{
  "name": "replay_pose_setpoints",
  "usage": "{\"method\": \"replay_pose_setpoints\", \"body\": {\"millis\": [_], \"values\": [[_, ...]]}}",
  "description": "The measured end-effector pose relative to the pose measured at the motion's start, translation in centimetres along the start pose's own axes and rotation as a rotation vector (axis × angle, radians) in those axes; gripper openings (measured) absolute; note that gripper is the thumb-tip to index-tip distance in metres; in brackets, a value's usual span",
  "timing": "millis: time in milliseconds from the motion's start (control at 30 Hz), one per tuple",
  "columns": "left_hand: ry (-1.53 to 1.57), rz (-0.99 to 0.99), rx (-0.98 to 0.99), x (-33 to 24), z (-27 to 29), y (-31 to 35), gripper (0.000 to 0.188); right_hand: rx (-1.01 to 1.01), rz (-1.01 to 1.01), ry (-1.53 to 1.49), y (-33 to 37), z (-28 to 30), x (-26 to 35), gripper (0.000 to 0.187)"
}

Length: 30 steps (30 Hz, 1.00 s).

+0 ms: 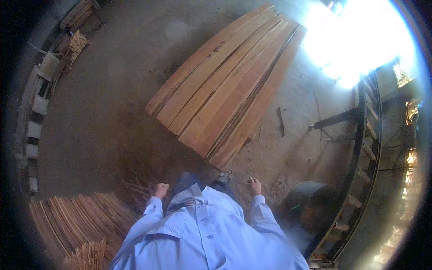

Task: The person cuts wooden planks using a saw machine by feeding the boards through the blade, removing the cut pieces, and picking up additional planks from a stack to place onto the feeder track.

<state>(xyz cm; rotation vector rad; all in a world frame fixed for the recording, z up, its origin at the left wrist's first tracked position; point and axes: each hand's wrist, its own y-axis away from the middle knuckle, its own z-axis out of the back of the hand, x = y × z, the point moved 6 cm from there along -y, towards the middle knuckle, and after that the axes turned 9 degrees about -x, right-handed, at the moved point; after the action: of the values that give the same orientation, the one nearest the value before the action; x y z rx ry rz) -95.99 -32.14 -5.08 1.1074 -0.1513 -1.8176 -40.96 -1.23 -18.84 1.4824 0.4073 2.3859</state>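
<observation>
My left hand (160, 190) hangs beside my left hip, fingers curled in, with no object showing in it. On the other side my right hand (255, 185) hangs low and away from my body, its fingers also curled and nothing visible in them. Both forearms are in light blue sleeves. In front of my feet lies a row of long sawn wooden planks (225, 85), side by side with narrow dark gaps between some of them. Neither hand touches the planks; their near ends are close to my shoe (223, 177).
A big stack of thin wooden strips (81, 220) stands at my near left. To the right are a dark round drum-like object (310, 200) and a long metal roller frame (366, 148). More wood (74, 47) is piled at the far left. Strong light glares at the far right.
</observation>
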Motion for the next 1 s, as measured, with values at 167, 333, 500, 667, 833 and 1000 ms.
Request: {"method": "replay_pose_setpoints", "body": {"millis": [167, 333, 500, 667, 833, 1000], "values": [[0.225, 0.367, 0.034, -2.4, 3.5, -1.8, 0.020, 0.105, -0.338, -0.152, 5.1, -4.1, 6.2, 0.036], [-0.798, -0.959, -0.014, -8.4, 1.6, -10.6, 0.019, 0.050, -0.326, -0.060, 5.1, -1.3, 0.5, 0.037], [0.289, 0.253, 0.162, -6.4, 1.9, -17.3, 0.026, 0.235, 0.125, 0.841, 13.1, -0.5, 2.0, 0.036], [0.033, 0.164, 0.106, 0.3, 2.6, -23.4, 0.028, 0.195, -0.239, 0.468, 19.5, -5.6, 9.4, 0.038], [-0.425, -0.285, 0.009, 7.5, 4.1, -29.2, 0.032, 0.291, -0.498, 0.184, 20.6, -16.4, 21.5, 0.038], [-0.267, 0.163, 0.331, 0.0, -4.7, -33.0, 0.035, 0.115, -0.655, 0.218, 18.7, -17.3, 24.9, 0.036]]}}
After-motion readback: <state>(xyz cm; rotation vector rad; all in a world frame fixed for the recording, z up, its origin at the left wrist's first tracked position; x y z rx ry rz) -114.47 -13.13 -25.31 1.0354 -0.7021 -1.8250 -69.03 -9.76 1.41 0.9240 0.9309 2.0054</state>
